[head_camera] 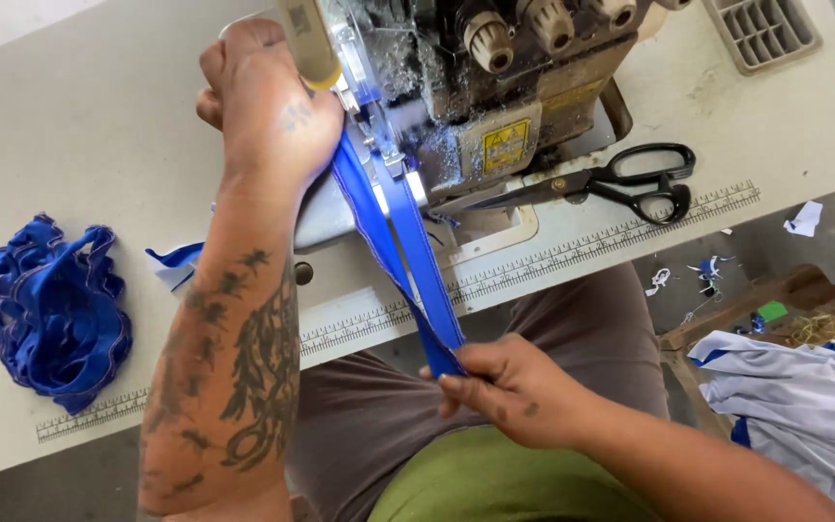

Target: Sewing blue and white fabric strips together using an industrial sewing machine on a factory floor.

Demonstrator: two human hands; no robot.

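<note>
Two hands at work on one blue fabric strip point(408, 246), which runs taut from the presser area of an overlock sewing machine point(495, 87) down past the table edge toward the lap.

Left hand point(268, 116): laid flat, palm down, on the strip just at the left of the machine's needle area, fingers closed over the cloth and partly hidden behind the machine. As placed, it appears to steady the strip where it meets the stitching point.

Right hand point(509, 387): below the table edge, thumb and fingers pinched shut on the strip's lower end. The pull from here seems to keep the strip straight and its folded edges aligned.

Sewing table point(79, 126): pale top with a printed ruler scale point(572, 251) along its front edge.

Bundle of blue trim point(50, 309): a loose, ruffled heap with pale stitched edges, lying on the table well apart from the machine, at the left.

Black-handled scissors point(620, 179): on the table just right of the machine, blades pointing at it, within reach of the right hand.

Small blue-and-white fabric scrap point(174, 266): beside the left forearm.

White-and-blue garments point(804, 406): piled off the table at the right; whether a bin or stand holds them cannot be told. No other container shows.
</note>
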